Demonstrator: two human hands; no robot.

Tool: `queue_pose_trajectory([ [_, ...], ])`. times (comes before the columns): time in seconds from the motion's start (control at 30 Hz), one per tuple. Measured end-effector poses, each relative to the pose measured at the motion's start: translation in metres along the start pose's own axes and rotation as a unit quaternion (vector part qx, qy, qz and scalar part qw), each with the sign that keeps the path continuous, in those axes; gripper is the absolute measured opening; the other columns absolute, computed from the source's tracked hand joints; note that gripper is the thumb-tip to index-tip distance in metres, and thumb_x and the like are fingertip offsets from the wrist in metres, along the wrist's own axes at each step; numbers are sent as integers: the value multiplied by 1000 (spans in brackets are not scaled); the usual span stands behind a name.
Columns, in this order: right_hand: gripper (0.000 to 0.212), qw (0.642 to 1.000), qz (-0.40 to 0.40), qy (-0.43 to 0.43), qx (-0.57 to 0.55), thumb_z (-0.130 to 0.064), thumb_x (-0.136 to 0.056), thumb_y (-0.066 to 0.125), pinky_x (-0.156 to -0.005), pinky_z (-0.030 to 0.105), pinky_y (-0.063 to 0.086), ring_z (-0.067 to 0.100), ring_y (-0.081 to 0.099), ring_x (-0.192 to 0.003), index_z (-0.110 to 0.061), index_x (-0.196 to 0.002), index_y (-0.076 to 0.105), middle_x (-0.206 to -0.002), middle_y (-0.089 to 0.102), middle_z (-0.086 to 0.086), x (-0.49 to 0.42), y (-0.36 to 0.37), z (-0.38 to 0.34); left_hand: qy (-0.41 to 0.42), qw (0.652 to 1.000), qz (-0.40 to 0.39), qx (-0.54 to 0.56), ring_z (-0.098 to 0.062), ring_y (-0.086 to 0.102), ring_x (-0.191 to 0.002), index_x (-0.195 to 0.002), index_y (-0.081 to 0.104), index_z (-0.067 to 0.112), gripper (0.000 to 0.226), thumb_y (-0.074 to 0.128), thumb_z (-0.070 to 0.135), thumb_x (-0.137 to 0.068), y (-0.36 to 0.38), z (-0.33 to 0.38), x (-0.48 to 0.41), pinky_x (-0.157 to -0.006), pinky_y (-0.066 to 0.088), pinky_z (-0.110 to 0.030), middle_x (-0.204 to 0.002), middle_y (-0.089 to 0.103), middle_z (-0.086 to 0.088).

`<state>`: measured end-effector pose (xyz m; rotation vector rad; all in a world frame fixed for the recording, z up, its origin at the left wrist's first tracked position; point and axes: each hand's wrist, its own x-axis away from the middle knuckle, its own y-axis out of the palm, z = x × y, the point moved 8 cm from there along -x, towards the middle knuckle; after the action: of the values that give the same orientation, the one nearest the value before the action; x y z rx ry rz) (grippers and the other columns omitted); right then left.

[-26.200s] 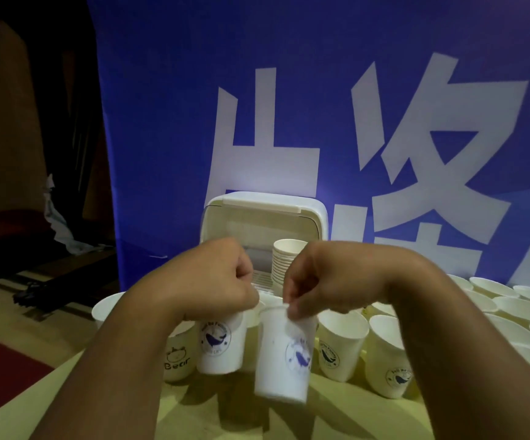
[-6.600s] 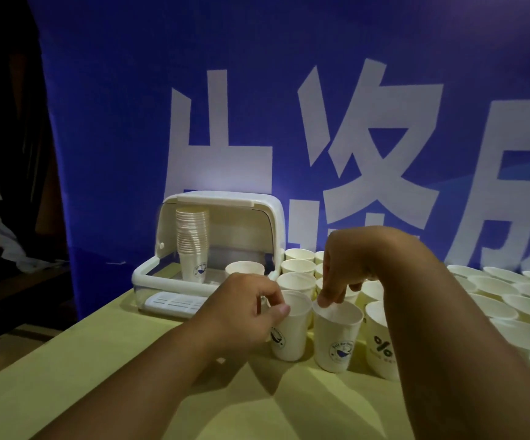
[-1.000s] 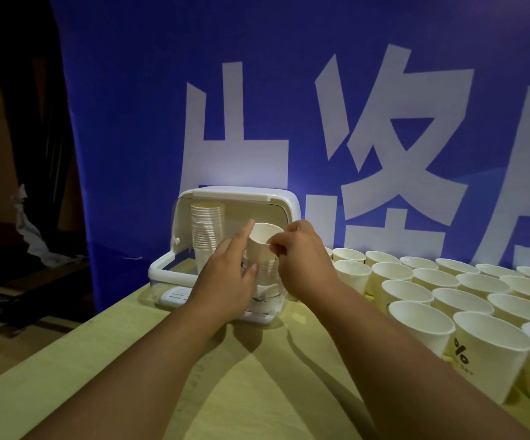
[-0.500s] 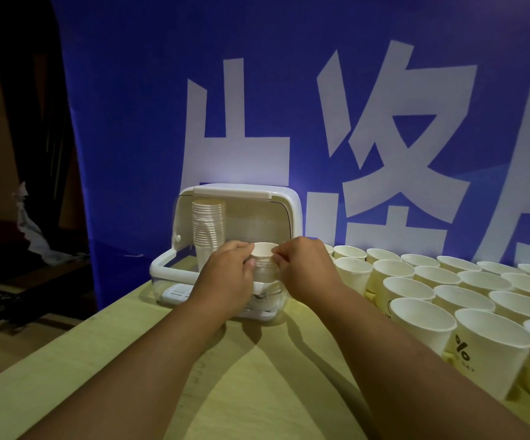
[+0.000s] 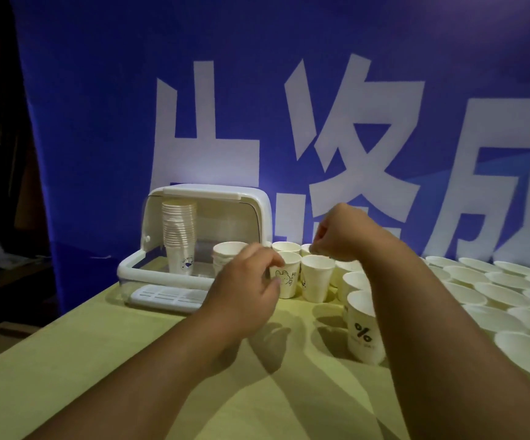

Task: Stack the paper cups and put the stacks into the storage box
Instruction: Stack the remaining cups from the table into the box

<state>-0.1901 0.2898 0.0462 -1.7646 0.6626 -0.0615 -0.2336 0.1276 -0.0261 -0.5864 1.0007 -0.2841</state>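
Storage box (image 5: pixel 162 279) holds two stacks (image 5: pixel 179 230); left fingers (image 5: pixel 266 258) grip one paper cup (image 5: pixel 289 276).

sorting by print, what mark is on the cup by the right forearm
The cup has a black percent sign on white; head view.

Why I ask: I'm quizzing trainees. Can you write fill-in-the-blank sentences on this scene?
The lid of the box is ___.
The taller stack stands ___ the box.
The ___ hand grips a cup.
Another cup bears a ___ sign.
Missing: open; inside; left; percent.
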Motion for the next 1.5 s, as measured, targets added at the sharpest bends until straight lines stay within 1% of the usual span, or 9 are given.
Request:
queue_pose_trajectory([
  [0.27, 29, 985, -121, 125, 3, -25, -88, 73, -93, 38, 54, 21, 69, -90, -4, -108, 69, -100, 72, 7, 1, 1, 82, -12, 982, -187, 29, 4, 56, -99, -136, 44, 57, 40, 57, 46, -100, 69, 30, 26, -86, 51, -24, -137, 43, 30],
  [0.43, 22, 971, -191, 141, 10, -31, -86, 74, -61, 27, 48, 16, 68, -86, -11, -90, 65, -100, 72, 3, 1, 22, 101, 43, 969, -242, 5, -3, 50, -116, -140, 33, 61, 45, 53, 48, -102, 94, 57, 28, -85, 44, -23, -137, 41, 27],
  [0.5, 24, 970, -202, 136, 3, -33, -84, 76, -61, 25, 48, 16, 67, -82, -12, -85, 65, -96, 72, 3, -1, 30, 101, 49, 971, -233, -1, -1, 51, -113, -133, 41, 55, 33, 51, 45, -103, 94, 57, 26, -86, 47, -24, -131, 48, 23],
  [0.63, 25, 971, -202, 125, 3, -35, -83, 77, -62, 21, 48, 12, 60, -70, -13, -82, 66, -99, 72, 5, -3, 36, 97, 69, 977, -199, -21, -4, 54, -96, -109, 55, 41, 8, 48, 40, -105, 85, 58, 23, -83, 52, -31, -110, 57, 17],
  [0.9, 22, 977, -183, 98, 50, -26, -88, 71, -81, 28, 49, 15, 55, -66, -14, -75, 58, -75, 59, -1, -6, 34, 84, 118, 989, -85, -9, -9, 48, -82, -97, 56, 27, 21, 39, 38, -102, 46, 45, 12, -68, 42, -28, -93, 54, 13],
  [1.07, 21, 990, -113, 79, 37, -27, -84, 74, -81, 30, 50, 19, 60, -81, -12, -86, 60, -85, 61, 5, -11, 17, 68, 117, 993, 26, 18, -11, 50, -76, -91, 53, 22, 22, 39, 34, -103, 3, 32, 3, -60, 45, -36, -83, 51, 11],
  [1.2, 28, 996, -60, 57, -26, -22, -87, 72, -84, 30, 56, 22, 65, -88, -7, -109, 64, -99, 66, 9, -14, 7, 48, 83, 984, 157, -2, -19, 50, -71, -90, 56, 13, 29, 38, 32, -104, -42, 10, -5, -56, 44, -37, -81, 52, 3],
  [1.37, 7, 978, 40, -12, -205, -16, -89, 68, -74, 35, 61, 22, 68, -84, -12, -95, 67, -92, 69, 6, -14, 1, 10, 45, 971, 233, -37, -21, 57, -82, -100, 65, 9, 21, 51, 23, -106, -79, -25, -7, -60, 45, -26, -95, 61, -3],
  [1.5, 9, 948, 129, -52, -287, -20, -92, 65, -56, 20, 52, 16, 64, -83, -22, -83, 63, -87, 65, -4, -10, -1, -11, 3, 973, 219, -76, -18, 55, -81, -99, 66, 13, 15, 54, 21, -103, -79, -49, -10, -61, 35, -18, -93, 60, 2],
])
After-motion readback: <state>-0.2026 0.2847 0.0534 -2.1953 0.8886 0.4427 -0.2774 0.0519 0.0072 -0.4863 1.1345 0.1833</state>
